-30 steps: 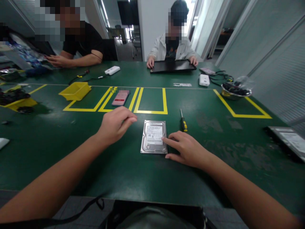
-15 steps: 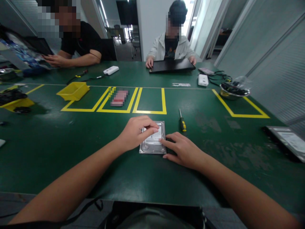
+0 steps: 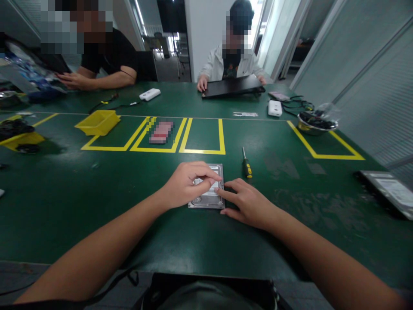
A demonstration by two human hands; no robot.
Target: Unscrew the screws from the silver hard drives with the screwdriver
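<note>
A silver hard drive (image 3: 209, 200) with a white label lies flat on the green table, long side pointing away from me. Over its upper left part reaches my left hand (image 3: 185, 183), covering much of the label. Its index finger stretches toward the drive's right edge, and the thumb tip sits a little apart from it; no object shows between them. At the right edge rests my right hand (image 3: 250, 202), fingers spread, with a fingertip on the drive's top and the thumb by its lower right corner. A yellow-and-black screwdriver (image 3: 247, 167) lies just beyond my right hand.
Yellow tape outlines mark the green table (image 3: 206, 245). A yellow bin (image 3: 98, 123) stands at the left, a metal bowl (image 3: 318, 122) of dark parts at the right. Another drive-like device (image 3: 389, 193) lies far right. Across the table, one person holds a black panel (image 3: 234, 86); another sits left.
My left hand has shifted slightly right and lower over the drive. Its index finger now reaches farther right, away from the thumb tip. My right hand is unmoved.
</note>
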